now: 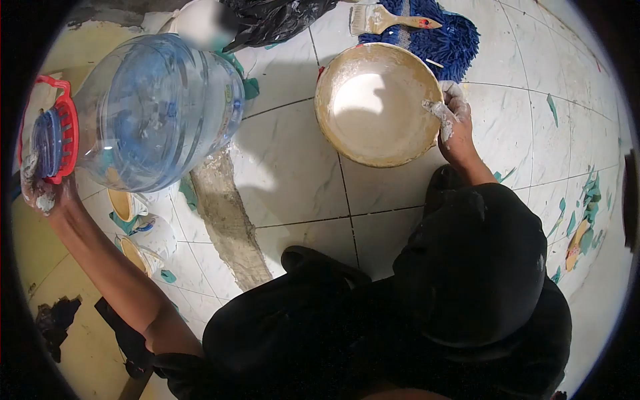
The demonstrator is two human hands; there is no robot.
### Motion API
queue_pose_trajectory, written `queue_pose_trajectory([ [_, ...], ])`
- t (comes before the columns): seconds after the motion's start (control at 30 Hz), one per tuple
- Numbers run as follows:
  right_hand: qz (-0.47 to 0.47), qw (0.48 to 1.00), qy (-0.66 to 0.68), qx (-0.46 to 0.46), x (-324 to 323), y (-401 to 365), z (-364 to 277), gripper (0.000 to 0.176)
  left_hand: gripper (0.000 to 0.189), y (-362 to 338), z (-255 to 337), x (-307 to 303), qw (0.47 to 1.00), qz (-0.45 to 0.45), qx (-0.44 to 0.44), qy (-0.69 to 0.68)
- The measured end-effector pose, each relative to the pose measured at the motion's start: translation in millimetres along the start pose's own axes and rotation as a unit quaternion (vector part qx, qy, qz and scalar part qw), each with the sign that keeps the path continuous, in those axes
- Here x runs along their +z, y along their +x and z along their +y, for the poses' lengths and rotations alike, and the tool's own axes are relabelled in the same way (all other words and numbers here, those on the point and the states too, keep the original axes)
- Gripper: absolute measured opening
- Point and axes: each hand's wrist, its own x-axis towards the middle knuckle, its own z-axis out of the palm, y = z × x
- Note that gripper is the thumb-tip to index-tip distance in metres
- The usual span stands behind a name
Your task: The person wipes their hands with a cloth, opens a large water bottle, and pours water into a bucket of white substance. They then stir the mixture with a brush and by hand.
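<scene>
At the far left, my left hand is closed around the capped neck of a large clear blue water bottle, which lies tilted on its side; a red handle rings the neck. My right hand, coated in white residue, grips the right rim of a round bowl, thumb over the edge. White material covers the inside of the bowl. Behind the bowl, a paintbrush rests on a blue shaggy cloth.
A black plastic bag is at the top, near a white round object. White cups are beneath the bottle. A rough grey strip crosses the tiled floor. Green scraps are scattered at right.
</scene>
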Motion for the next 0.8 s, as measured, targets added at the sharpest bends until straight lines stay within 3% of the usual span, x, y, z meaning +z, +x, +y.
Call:
queue_pose_trajectory([
  [0.8,0.003,0.999,0.026,0.029,10.0,-1.2,-4.4,0.018,0.066,19.8,-15.2,-11.3,0.998,0.040,0.042,0.003],
])
